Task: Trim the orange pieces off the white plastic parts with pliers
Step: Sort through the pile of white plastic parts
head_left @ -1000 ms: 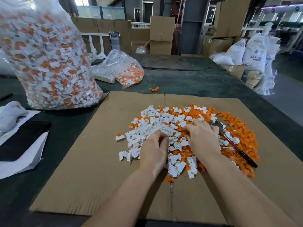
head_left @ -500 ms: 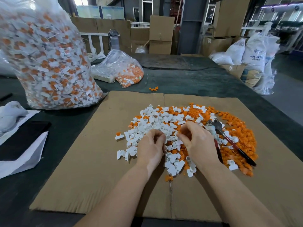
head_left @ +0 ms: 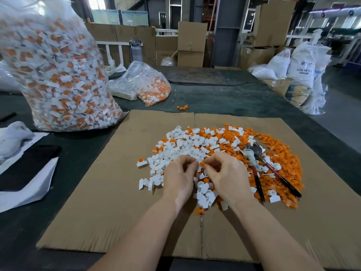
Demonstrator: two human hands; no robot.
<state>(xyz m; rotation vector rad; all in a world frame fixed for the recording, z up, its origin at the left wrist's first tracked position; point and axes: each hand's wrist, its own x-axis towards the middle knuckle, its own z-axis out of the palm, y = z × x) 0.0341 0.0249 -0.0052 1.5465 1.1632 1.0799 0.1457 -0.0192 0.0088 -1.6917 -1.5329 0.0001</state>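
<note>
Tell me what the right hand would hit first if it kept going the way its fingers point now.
Its fingers point left, toward the left hand. The right hand would probably first meet the small orange plastic piece between the two hands' fingertips, then the left fingertips; depth there is hard to judge.

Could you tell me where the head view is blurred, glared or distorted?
Head view: sharp on the hands and pliers; the window blows out white; wide-angle distortion bends the cardboard edges; the big bag looks soft.
</note>
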